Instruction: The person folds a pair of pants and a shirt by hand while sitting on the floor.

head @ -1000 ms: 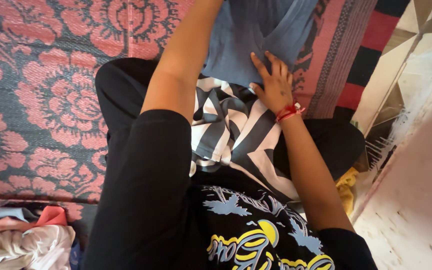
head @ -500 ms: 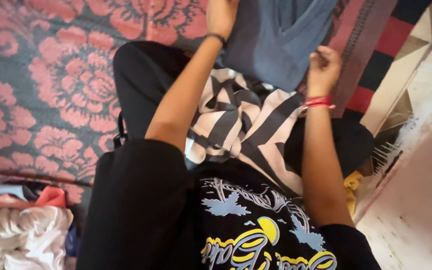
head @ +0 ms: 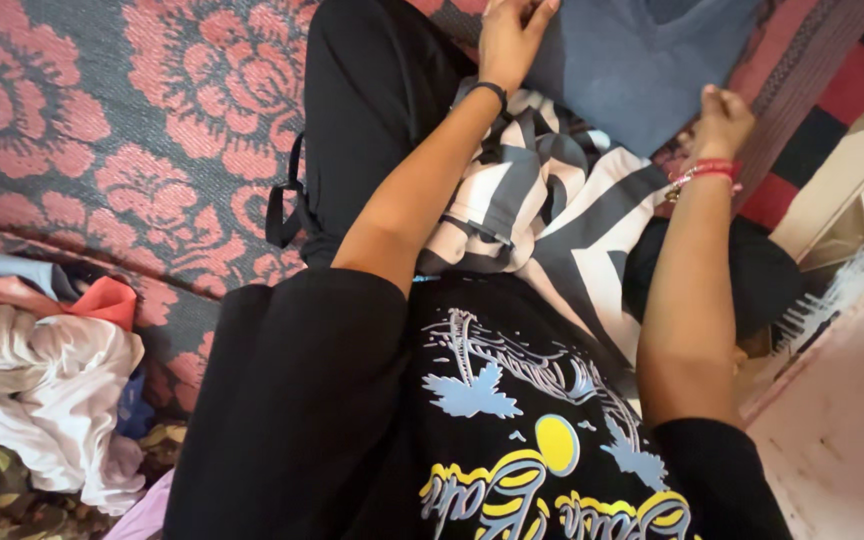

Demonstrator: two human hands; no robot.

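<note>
No packages, labels, signs, screens

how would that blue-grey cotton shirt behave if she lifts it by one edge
The blue-grey cotton shirt would probably droop and fold: it lies flat and limp on the patterned woven mat. It looks light, thin fabric. The left hand pressing it likely keeps it from sliding.

The blue garment [head: 642, 70] is a plain, slate-blue knit piece lying spread flat on the red-and-grey patterned mat [head: 152, 150], its near edge coming down to a blunt corner just past the person's lap, with a darker fold or opening showing near its top edge. Its left edge lies under the left hand [head: 507, 35] and its right edge is pinched at the right hand [head: 717, 120]. Its lower corner overlaps the crumpled black-and-white striped garment [head: 542, 210] bunched on the lap.
</note>
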